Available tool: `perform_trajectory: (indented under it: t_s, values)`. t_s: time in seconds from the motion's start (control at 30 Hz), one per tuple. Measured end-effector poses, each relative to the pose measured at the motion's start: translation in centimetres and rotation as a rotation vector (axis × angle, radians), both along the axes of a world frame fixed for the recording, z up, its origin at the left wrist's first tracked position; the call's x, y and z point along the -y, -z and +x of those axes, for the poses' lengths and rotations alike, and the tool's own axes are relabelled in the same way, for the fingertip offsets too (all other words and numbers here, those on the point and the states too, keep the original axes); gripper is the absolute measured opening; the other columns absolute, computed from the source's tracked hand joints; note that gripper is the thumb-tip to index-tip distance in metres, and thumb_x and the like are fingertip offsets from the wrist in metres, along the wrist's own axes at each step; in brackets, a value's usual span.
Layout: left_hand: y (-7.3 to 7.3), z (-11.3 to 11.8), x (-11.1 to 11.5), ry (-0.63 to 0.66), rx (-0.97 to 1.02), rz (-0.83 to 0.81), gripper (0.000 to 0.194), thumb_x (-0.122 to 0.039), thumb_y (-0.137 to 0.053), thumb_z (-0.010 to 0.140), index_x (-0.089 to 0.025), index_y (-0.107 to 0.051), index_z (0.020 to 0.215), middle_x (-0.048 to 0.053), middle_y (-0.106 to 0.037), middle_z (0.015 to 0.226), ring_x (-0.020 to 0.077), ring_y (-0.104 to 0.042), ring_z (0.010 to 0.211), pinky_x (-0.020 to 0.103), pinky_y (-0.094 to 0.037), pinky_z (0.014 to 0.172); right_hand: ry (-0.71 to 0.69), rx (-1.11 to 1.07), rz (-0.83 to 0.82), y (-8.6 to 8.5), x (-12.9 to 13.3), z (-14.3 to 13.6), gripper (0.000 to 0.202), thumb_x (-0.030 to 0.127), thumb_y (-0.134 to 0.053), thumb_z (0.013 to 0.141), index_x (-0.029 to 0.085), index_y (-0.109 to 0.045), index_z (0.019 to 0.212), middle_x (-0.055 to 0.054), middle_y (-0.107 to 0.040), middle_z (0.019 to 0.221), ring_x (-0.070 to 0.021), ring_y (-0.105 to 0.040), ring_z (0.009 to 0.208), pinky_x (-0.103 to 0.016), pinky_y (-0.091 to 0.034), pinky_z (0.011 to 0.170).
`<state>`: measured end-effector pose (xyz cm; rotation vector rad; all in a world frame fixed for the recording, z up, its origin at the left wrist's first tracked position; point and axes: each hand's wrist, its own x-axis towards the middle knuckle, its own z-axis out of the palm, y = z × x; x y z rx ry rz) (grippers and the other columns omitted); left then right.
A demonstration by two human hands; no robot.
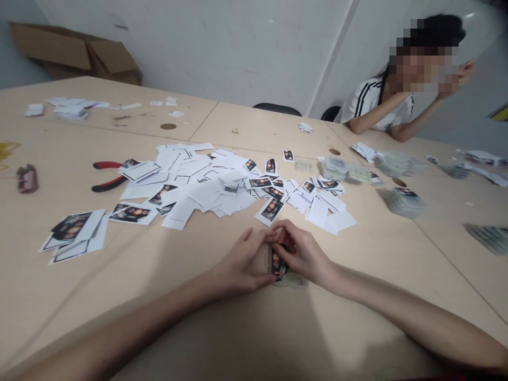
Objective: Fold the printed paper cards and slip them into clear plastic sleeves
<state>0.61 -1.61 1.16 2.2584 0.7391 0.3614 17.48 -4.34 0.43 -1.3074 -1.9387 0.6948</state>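
2 bare hands meet over a small printed card [279,264], dark with an orange centre, which lies on a clear plastic case [297,280] at the near middle of the counter [222,338]. The left hand [248,262] curves along the left side of the card, thumb and fingers apart, the thumb tip touching its near end; whether it grips the case cannot be told. The right hand [301,251] has its fingers bent and its thumb against the far part of the card; whether these pinch it is hidden.

Beyond the hands spreads a loose pile of white cards [210,182], some showing the same dark print. To its left, 2 red-and-black handles [111,184] project from beneath the cards. Nearer, at left, lies a smaller overlapping group of cards [75,238]; at the far left edge are a pink object [27,179] and yellow strands [7,151].

On the right stand several stacks of clear cases [407,202]. Far right, a co-worker [369,103] in a white top with black sleeve stripes sits with both arms raised. Far left, beyond the counter, is an open brown carton [55,47].
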Motion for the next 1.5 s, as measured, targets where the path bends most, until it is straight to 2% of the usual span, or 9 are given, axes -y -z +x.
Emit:
perform_trajectory:
  t_s: [0.3, 0.43, 0.53, 0.73, 1.0, 1.1, 1.2, 1.37, 1.5]
  values:
    - [-0.8, 0.1, 0.1, 0.016, 0.037, 0.021, 0.052, -0.030, -0.055, 0.066, -0.024, -0.033, 0.113, 0.003, -0.045, 0.119, 0.0211, -0.039, 0.113, 0.043, -0.013, 0.103, 0.018, -0.028, -0.026, -0.3, 0.2, -0.2, 0.029, 0.007, -0.045, 0.070, 0.020, -0.042, 0.096, 0.003, -0.047, 0.066, -0.0090, -0.047, 0.058, -0.020, -0.037, 0.052]
    - [-0.6, 0.1, 0.0, 0.027, 0.038, 0.031, 0.053, -0.030, -0.054, 0.066, -0.022, -0.032, 0.114, 0.004, -0.046, 0.118, 0.0219, -0.040, 0.113, 0.045, -0.012, 0.102, 0.018, -0.037, -0.042, -0.4, 0.2, -0.2, 0.033, 0.007, -0.045, 0.070, 0.020, -0.040, 0.099, 0.004, -0.047, 0.065, -0.0087, -0.046, 0.056, -0.020, -0.037, 0.050]
    - [-0.4, 0.1, -0.1, 0.026, 0.052, 0.063, 0.052, -0.032, -0.053, 0.066, -0.023, -0.032, 0.113, 0.004, -0.046, 0.118, 0.0223, -0.041, 0.111, 0.045, -0.017, 0.101, 0.031, -0.041, -0.026, -0.4, 0.0, -0.1, 0.034, 0.007, -0.047, 0.068, 0.020, -0.040, 0.099, 0.002, -0.048, 0.070, -0.0091, -0.046, 0.059, -0.020, -0.038, 0.052]
    - [-0.3, 0.1, 0.0, 0.011, 0.035, 0.139, 0.052, -0.032, -0.054, 0.068, -0.022, -0.033, 0.114, 0.005, -0.047, 0.118, 0.0214, -0.040, 0.112, 0.043, -0.024, 0.098, 0.043, -0.068, -0.009, 0.0, -0.3, 0.1, 0.026, 0.010, -0.050, 0.066, 0.019, -0.045, 0.090, 0.000, -0.046, 0.074, -0.0104, -0.045, 0.062, -0.022, -0.038, 0.053]
    - [-0.2, -0.1, 0.1, 0.007, 0.071, 0.193, 0.055, -0.027, -0.057, 0.068, -0.019, -0.031, 0.117, 0.006, -0.047, 0.118, 0.0190, -0.043, 0.110, 0.037, -0.036, 0.091, 0.014, -0.294, -0.192, -0.6, -0.3, 0.4, 0.018, 0.031, -0.053, 0.075, 0.019, -0.046, 0.087, 0.001, -0.046, 0.070, -0.0095, -0.044, 0.059, -0.022, -0.038, 0.051]
    - [-0.1, -0.2, 0.2, -0.023, 0.098, 0.175, 0.053, -0.027, -0.056, 0.069, -0.021, -0.033, 0.115, 0.004, -0.048, 0.115, 0.0181, -0.044, 0.108, 0.035, -0.039, 0.090, 0.043, -0.355, -0.097, -0.6, 0.0, 0.6, 0.014, 0.031, -0.047, 0.079, 0.019, -0.046, 0.087, 0.000, -0.047, 0.073, -0.0105, -0.045, 0.062, -0.023, -0.039, 0.054]
    - [0.2, -0.2, 0.3, -0.069, 0.128, 0.130, 0.053, -0.028, -0.058, 0.067, -0.021, -0.035, 0.114, 0.005, -0.049, 0.110, 0.0181, -0.046, 0.103, 0.033, -0.041, 0.087, 0.036, -0.320, 0.115, -0.4, 0.2, 1.0, 0.013, 0.025, -0.046, 0.080, 0.019, -0.046, 0.091, -0.003, -0.048, 0.081, -0.0128, -0.047, 0.070, -0.027, -0.041, 0.062]
    - [0.5, -0.5, -0.4, -0.129, 0.104, 0.174, 0.057, -0.028, -0.060, 0.065, -0.017, -0.033, 0.114, 0.008, -0.049, 0.108, 0.0204, -0.045, 0.102, 0.037, -0.038, 0.089, -0.215, -0.129, 0.462, -0.1, 0.3, 1.6, 0.030, 0.016, -0.050, 0.074, 0.017, -0.045, 0.103, -0.007, -0.053, 0.091, -0.0177, -0.048, 0.085, -0.034, -0.042, 0.073]
    - [0.6, -0.9, -1.5, -0.203, 0.106, 0.200, 0.057, -0.032, -0.062, 0.065, -0.018, -0.033, 0.112, 0.007, -0.050, 0.105, 0.0219, -0.045, 0.101, 0.039, -0.037, 0.088, -0.354, -0.034, 0.474, 0.2, 0.1, 1.7, 0.044, 0.019, -0.049, 0.072, 0.015, -0.038, 0.115, -0.009, -0.055, 0.097, -0.0195, -0.047, 0.094, -0.036, -0.041, 0.079]
